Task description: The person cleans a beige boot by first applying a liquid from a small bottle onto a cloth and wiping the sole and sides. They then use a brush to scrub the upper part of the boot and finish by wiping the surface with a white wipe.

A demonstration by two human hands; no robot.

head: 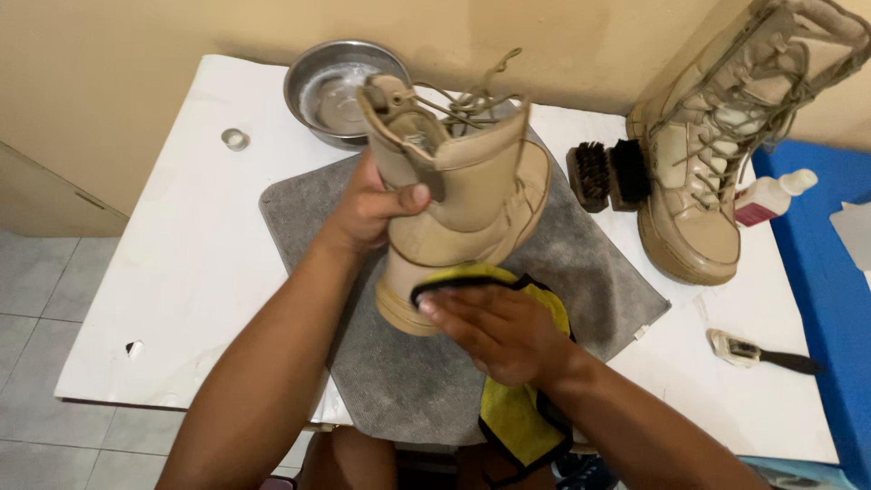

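My left hand (374,209) grips the upper back of a tan lace-up boot (472,191), holding it upright over a grey towel (581,263). My right hand (499,331) presses a yellow cloth with black edging (517,417) against the boot's heel. The cloth drapes down under my right wrist toward the table's front edge. The boot's laces hang loose at the top.
A second tan boot (717,154) stands at the right of the white table (181,272), beside two dark brushes (608,174) and a small white bottle (771,198). A steel bowl (336,86) sits at the back. A small brush (758,354) lies at front right, a small cap (235,139) at left.
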